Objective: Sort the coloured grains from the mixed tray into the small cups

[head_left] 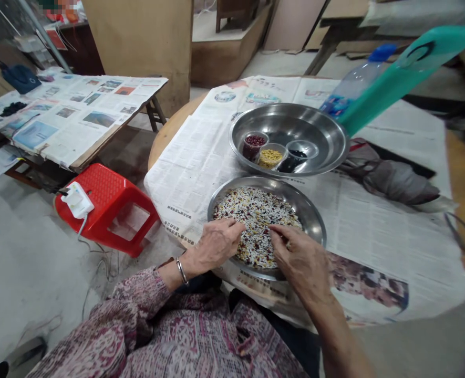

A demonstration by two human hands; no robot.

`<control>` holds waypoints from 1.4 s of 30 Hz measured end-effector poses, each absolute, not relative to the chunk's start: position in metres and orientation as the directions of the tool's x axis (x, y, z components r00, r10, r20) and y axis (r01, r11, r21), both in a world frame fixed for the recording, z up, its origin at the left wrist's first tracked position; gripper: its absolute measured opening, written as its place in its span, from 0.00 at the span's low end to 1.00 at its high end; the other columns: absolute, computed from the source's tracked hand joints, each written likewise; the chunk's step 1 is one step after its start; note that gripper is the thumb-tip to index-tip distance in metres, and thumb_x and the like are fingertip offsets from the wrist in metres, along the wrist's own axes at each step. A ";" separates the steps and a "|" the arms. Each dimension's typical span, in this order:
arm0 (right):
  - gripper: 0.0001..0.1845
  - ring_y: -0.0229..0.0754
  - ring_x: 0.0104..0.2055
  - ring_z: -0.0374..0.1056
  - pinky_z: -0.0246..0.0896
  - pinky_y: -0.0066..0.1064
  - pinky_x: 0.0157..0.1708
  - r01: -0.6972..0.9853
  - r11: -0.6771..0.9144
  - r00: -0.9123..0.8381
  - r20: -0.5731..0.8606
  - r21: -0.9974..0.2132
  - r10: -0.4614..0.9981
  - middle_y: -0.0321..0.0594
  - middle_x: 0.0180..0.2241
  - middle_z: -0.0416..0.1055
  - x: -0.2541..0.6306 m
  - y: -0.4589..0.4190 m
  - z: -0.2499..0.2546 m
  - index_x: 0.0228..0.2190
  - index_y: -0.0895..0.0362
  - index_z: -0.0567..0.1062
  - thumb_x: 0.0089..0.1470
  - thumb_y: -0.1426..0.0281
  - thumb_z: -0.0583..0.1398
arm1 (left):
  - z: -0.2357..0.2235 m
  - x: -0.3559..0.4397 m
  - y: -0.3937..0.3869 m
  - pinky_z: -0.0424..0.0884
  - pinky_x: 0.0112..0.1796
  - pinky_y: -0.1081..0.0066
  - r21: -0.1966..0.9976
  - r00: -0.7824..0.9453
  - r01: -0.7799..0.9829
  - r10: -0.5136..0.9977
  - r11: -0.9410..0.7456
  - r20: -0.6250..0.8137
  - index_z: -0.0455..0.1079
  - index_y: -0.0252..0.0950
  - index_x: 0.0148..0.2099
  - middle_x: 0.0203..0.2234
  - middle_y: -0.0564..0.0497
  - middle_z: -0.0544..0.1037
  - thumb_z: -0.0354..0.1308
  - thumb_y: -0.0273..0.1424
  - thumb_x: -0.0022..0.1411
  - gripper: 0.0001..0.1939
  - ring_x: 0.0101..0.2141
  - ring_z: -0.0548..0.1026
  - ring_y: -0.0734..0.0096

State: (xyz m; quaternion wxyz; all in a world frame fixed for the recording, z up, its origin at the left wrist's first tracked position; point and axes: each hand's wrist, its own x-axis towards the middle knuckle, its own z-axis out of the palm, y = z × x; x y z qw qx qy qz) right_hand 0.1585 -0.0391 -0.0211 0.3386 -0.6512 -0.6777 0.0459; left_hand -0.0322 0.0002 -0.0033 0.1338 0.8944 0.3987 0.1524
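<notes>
A shallow steel bowl point(314, 219) holds a mix of white grains point(258, 210) with dark red, yellow and black beans scattered through it. Over the left side of this mix is my left hand point(219, 240), its fingers curled together at the grains. My right hand point(301, 256) reaches over the right rim, thumb and forefinger pinched at the surface. Whatever is between the fingertips of either hand is too small to make out. Just behind stands a larger steel basin point(327, 139) with three clear cups: dark red beans point(255, 140), yellow beans point(270, 156) and black beans point(296, 154).
Newspaper point(188, 173) covers the round table. A plastic bottle point(352, 79), a green long-handled object point(409, 79) and a crumpled grey bag point(393, 178) lie behind and right. A red stool point(110, 191) with a white power strip point(76, 200) stands left, near another newspaper-covered table point(110, 97).
</notes>
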 end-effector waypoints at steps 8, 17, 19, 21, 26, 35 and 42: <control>0.13 0.45 0.38 0.69 0.60 0.34 0.35 0.955 0.229 -0.148 0.367 -0.188 0.918 0.43 0.35 0.76 0.154 0.014 -0.025 0.36 0.55 0.79 0.57 0.73 0.54 | -0.010 -0.029 -0.001 0.69 0.39 0.70 0.357 0.616 0.673 0.758 -0.648 0.214 0.69 0.36 0.42 0.33 0.51 0.74 0.47 0.27 0.69 0.09 0.36 0.72 0.70; 0.13 0.45 0.36 0.71 0.62 0.35 0.35 0.916 0.225 -0.085 0.387 -0.331 0.918 0.43 0.33 0.77 0.168 0.014 -0.029 0.32 0.56 0.78 0.57 0.67 0.54 | -0.001 -0.025 -0.005 0.72 0.45 0.66 0.610 0.550 0.589 0.816 -0.531 0.179 0.70 0.36 0.45 0.37 0.49 0.75 0.48 0.26 0.69 0.10 0.40 0.73 0.69; 0.14 0.44 0.32 0.71 0.62 0.34 0.33 0.890 0.187 -0.020 0.374 -0.416 0.927 0.42 0.32 0.77 0.173 0.008 -0.026 0.31 0.55 0.78 0.56 0.64 0.54 | 0.004 -0.020 -0.006 0.73 0.46 0.65 0.844 0.460 0.436 0.883 -0.312 0.089 0.70 0.35 0.48 0.39 0.47 0.76 0.48 0.26 0.68 0.11 0.41 0.74 0.70; 0.15 0.43 0.29 0.71 0.61 0.34 0.31 0.852 0.138 0.046 0.334 -0.505 0.941 0.42 0.29 0.77 0.177 0.001 -0.019 0.31 0.55 0.79 0.55 0.62 0.54 | 0.009 -0.013 -0.006 0.74 0.45 0.64 0.985 0.416 0.146 0.898 0.090 -0.144 0.70 0.33 0.49 0.40 0.45 0.77 0.47 0.25 0.68 0.13 0.38 0.76 0.71; 0.20 0.39 0.21 0.65 0.60 0.32 0.25 0.766 -0.008 0.177 0.199 -0.643 0.964 0.43 0.25 0.77 0.175 -0.017 0.010 0.33 0.58 0.80 0.54 0.57 0.56 | 0.018 -0.005 -0.002 0.70 0.51 0.64 0.585 0.514 -0.410 0.707 0.700 -0.486 0.71 0.25 0.49 0.46 0.35 0.77 0.49 0.20 0.64 0.14 0.42 0.78 0.67; 0.15 0.42 0.31 0.73 0.66 0.32 0.31 0.618 0.122 -0.006 0.150 -0.776 0.989 0.41 0.35 0.79 0.151 -0.033 0.032 0.38 0.53 0.80 0.56 0.60 0.58 | 0.019 0.000 -0.003 0.68 0.50 0.66 0.388 0.521 -0.497 0.625 0.776 -0.581 0.74 0.27 0.41 0.36 0.42 0.78 0.51 0.24 0.65 0.10 0.37 0.76 0.71; 0.14 0.45 0.33 0.73 0.66 0.36 0.36 0.816 0.082 0.053 0.216 -0.572 0.975 0.43 0.34 0.79 0.176 -0.014 -0.005 0.34 0.56 0.80 0.55 0.63 0.56 | 0.023 -0.007 -0.013 0.64 0.29 0.77 0.324 0.493 -0.540 0.604 0.777 -0.627 0.70 0.28 0.33 0.22 0.53 0.65 0.56 0.22 0.63 0.05 0.22 0.63 0.81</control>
